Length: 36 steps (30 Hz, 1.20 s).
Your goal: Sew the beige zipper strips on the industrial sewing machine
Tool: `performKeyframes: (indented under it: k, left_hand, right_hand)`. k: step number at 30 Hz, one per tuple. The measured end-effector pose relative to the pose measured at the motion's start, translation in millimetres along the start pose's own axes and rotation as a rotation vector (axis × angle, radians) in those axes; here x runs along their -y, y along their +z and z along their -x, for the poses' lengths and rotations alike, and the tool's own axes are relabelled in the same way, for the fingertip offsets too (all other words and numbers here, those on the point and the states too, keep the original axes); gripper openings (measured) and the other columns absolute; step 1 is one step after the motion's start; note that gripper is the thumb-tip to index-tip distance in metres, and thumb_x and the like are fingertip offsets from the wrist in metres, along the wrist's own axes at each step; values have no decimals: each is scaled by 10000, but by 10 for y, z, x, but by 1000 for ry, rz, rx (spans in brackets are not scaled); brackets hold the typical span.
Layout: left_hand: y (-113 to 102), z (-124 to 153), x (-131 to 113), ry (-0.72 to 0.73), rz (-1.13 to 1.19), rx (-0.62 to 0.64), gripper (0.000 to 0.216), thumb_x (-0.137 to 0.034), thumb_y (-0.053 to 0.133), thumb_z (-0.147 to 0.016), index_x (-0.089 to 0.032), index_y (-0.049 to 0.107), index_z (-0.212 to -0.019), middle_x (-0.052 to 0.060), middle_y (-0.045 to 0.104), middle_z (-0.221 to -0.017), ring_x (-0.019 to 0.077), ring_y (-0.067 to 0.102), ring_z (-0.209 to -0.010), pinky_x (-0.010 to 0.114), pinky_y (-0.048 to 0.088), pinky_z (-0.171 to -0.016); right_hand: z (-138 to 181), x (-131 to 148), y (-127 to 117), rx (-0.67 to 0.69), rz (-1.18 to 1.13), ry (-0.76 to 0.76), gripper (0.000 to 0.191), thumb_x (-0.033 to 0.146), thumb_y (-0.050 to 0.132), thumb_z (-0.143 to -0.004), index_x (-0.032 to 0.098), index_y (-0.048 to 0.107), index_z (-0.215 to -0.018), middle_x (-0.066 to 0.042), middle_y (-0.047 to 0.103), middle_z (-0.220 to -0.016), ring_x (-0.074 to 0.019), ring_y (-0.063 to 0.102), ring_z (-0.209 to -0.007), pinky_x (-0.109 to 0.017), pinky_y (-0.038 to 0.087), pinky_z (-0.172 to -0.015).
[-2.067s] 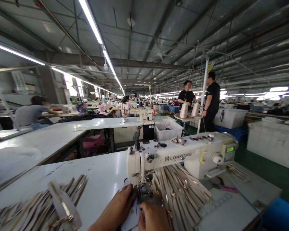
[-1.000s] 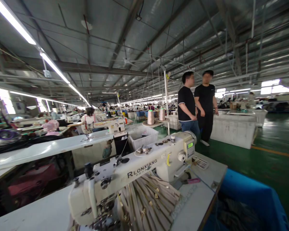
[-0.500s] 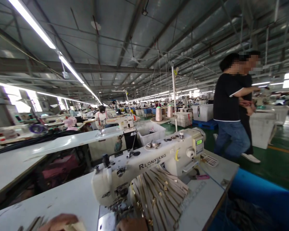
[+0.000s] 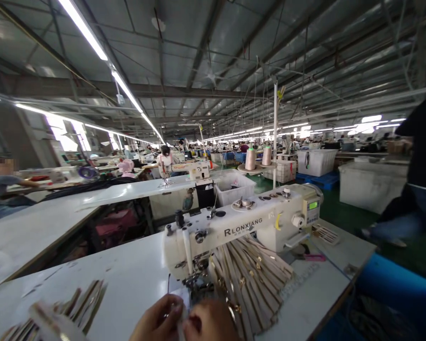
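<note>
Just in front of the needle end of a white sewing machine (image 4: 244,227), my two hands are close together at the lower edge. My left hand (image 4: 158,319) has its fingers closed in a pinch on a narrow pale strip that looks like a zipper (image 4: 181,327). Right beside it, my right hand (image 4: 210,322) is closed on the same strip, partly blurred. A fan of pale zippers with gold sliders (image 4: 257,279) lies under the machine arm. More pale strips (image 4: 88,303) are piled on the table at the lower left.
Pink-handled snips (image 4: 314,257) rest by the machine's base. Two thread cones (image 4: 250,159) stand behind it. A blue bin (image 4: 397,279) adjoins the table's right side. Another table (image 4: 128,194) with a machine is ahead. A dark-clothed person (image 4: 424,142) is at the right, another person (image 4: 2,187) far left.
My left hand has moved from the strip pile at the left to the needle area, beside my right hand. The view has turned left. People walking past are now at the right edge.
</note>
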<state>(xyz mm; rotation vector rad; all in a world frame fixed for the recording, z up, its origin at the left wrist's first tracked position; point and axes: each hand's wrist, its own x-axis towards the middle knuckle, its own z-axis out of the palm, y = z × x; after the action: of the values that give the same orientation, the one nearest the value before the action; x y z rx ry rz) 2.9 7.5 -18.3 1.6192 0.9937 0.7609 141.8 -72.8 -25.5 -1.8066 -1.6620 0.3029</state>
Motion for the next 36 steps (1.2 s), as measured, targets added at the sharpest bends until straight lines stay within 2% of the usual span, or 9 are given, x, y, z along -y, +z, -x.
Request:
performKeyframes:
  k: [3,7,9,11,15,20,28,32,36]
  left_hand:
    - [25,-65,30,87,-167,-7,628,-796,519,-725,-180,580,-830,-12,539,-608,148,506,-551,242,405,-500]
    - [85,-6,-4,218,-413,-86,383,-540,437,-912,-202,556,-1048,-15,583,-651,169,566,-588,270,451,-578]
    - [98,58,-50,308,-531,-76,265,-412,429,-947,-218,599,-1008,26,631,-802,176,616,-699,286,486,-676]
    - [90,119,-102,388,-637,-41,255,-332,434,-954,-216,658,-914,68,630,-950,184,633,-806,292,499,-741]
    - [50,185,-164,503,-747,27,242,-229,472,-945,-215,713,-947,80,639,-980,204,625,-909,300,503,-808]
    - [42,198,-167,538,-822,74,238,-176,491,-951,-212,714,-1026,67,668,-942,195,615,-881,287,513,-779]
    - [38,184,-181,579,-1008,157,287,-182,500,-960,-224,633,-1211,65,640,-939,209,579,-888,306,518,-770]
    - [38,170,-196,591,-1013,208,320,-182,491,-964,-214,592,-1266,70,626,-965,211,573,-912,306,516,-778]
    - [43,151,-200,596,-947,211,304,-175,489,-965,-221,609,-1241,70,621,-997,209,567,-953,304,512,-811]
  right_hand:
    - [-46,-31,9,-6,-26,-1,129,236,580,-850,229,707,-870,-27,732,-901,-200,670,-867,-264,457,-743]
    - [-52,-42,-20,3,-11,9,160,182,548,-861,218,702,-883,-32,728,-907,-203,674,-881,-265,451,-749]
    - [-46,-34,-44,21,7,11,170,163,544,-861,211,706,-877,-35,728,-899,-198,676,-870,-260,449,-743]
    - [-37,-24,-70,33,26,7,185,149,533,-870,204,709,-869,-37,728,-886,-191,675,-855,-254,445,-737]
    - [-19,-27,-126,32,70,-19,228,161,494,-908,191,710,-843,-49,721,-846,-187,669,-815,-260,436,-723]
    - [-23,-68,-156,31,80,-44,236,159,494,-901,178,713,-815,-55,717,-814,-190,668,-766,-266,437,-696]
    - [-31,-97,-161,42,90,-49,229,150,509,-886,164,734,-839,-71,726,-817,-200,673,-743,-277,452,-682]
    - [-31,-102,-171,41,85,-45,221,132,522,-870,162,738,-835,-76,731,-821,-209,681,-757,-279,457,-687]
    - [-29,-111,-165,23,84,-52,229,142,517,-879,171,740,-838,-72,731,-814,-200,683,-745,-271,460,-684]
